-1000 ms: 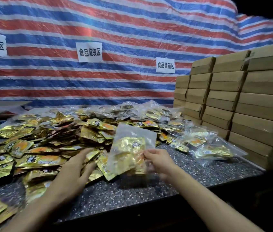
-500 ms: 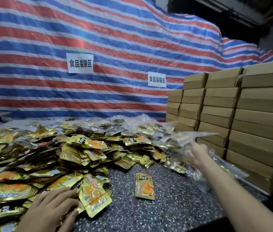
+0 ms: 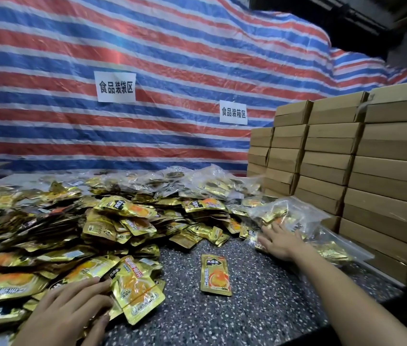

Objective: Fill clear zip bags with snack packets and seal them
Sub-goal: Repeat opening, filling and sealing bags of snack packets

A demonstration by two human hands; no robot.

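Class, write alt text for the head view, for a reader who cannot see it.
A person's left hand rests on a heap of gold snack packets while the right hand touches filled clear bags beside stacked cardboard boxes.

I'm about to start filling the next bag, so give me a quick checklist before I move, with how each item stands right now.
1. Left hand on the loose packets: ok, fingers rest flat on the pile.
2. Right hand free: ok, open, lying on the filled bags, gripping nothing.
3. Filled bags sealed: cannot tell, no zip shows.
4. Empty zip bag within reach: cannot tell, none stands out.
5. Stray packet gathered: not ok, it lies alone on the table, apart from the pile.
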